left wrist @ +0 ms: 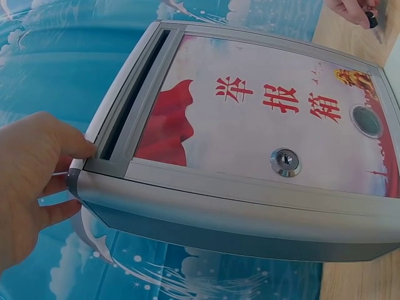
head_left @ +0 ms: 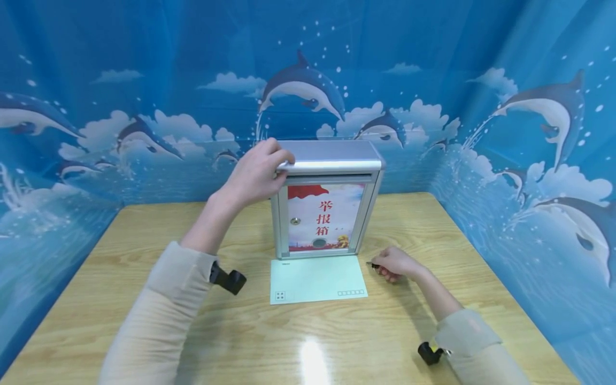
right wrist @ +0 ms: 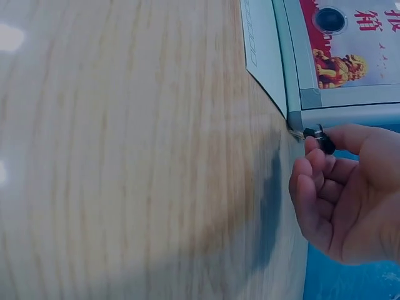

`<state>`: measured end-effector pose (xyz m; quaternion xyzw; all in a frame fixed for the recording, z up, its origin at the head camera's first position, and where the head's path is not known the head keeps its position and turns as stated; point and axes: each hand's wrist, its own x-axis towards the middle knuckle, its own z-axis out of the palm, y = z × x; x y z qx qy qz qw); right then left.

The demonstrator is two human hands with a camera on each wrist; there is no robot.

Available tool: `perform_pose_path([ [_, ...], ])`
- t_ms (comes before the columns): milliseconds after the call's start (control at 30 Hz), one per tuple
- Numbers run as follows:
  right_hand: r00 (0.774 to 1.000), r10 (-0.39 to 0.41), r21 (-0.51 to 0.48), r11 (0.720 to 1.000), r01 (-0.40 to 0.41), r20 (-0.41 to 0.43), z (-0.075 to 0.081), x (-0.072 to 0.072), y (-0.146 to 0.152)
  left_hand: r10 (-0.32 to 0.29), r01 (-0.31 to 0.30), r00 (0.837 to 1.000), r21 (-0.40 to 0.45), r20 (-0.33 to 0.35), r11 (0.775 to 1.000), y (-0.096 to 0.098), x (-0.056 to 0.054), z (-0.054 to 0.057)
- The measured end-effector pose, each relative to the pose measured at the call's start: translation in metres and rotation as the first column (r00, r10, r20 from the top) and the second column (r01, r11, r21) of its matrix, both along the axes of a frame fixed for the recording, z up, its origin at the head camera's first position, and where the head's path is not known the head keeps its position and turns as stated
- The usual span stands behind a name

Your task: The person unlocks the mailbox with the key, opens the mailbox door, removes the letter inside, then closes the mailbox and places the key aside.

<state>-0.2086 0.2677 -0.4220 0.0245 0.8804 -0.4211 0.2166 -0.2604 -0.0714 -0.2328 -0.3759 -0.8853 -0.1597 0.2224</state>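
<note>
A silver metal letter box (head_left: 308, 208) with red lettering stands upright on the table, its slot along the top of the front. My left hand (head_left: 255, 174) grips the box's upper left corner, thumb at the slot's end in the left wrist view. A round keyhole lock (left wrist: 285, 162) sits on the front panel. My right hand (head_left: 395, 263) is low beside the box's lower right corner. Between its thumb and finger it pinches a small key (right wrist: 320, 140) with a black head. A pale green envelope (head_left: 317, 280) lies flat in front of the box.
The wooden table (head_left: 231, 331) carries the box and the envelope. A blue curtain (head_left: 192, 64) printed with dolphins hangs behind and along both sides. Black wrist cameras are strapped at both sleeves (head_left: 168, 299).
</note>
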Motion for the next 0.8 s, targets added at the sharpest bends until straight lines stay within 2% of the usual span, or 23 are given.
perform_pose_path([
  [267, 0.998, 0.067, 0.136, 0.989, -0.065, -0.007, -0.0051, 0.0054, -0.0034, 0.001, -0.001, 1.000, 0.008, -0.010, 1.000, 0.0002, -0.0018, -0.0017],
  [467, 0.991, 0.130, 0.187, 0.974, -0.128, 0.001, -0.0064, 0.0082, -0.0028, 0.007, -0.007, 1.000, 0.007, -0.013, 1.000, 0.0004, -0.0008, -0.0014],
  [800, 0.992, 0.126, 0.249, 0.961, -0.117, -0.017, -0.0059, 0.0093, -0.0036, 0.016, -0.016, 1.000, 0.013, 0.011, 1.000, 0.0007, 0.0001, -0.0019],
])
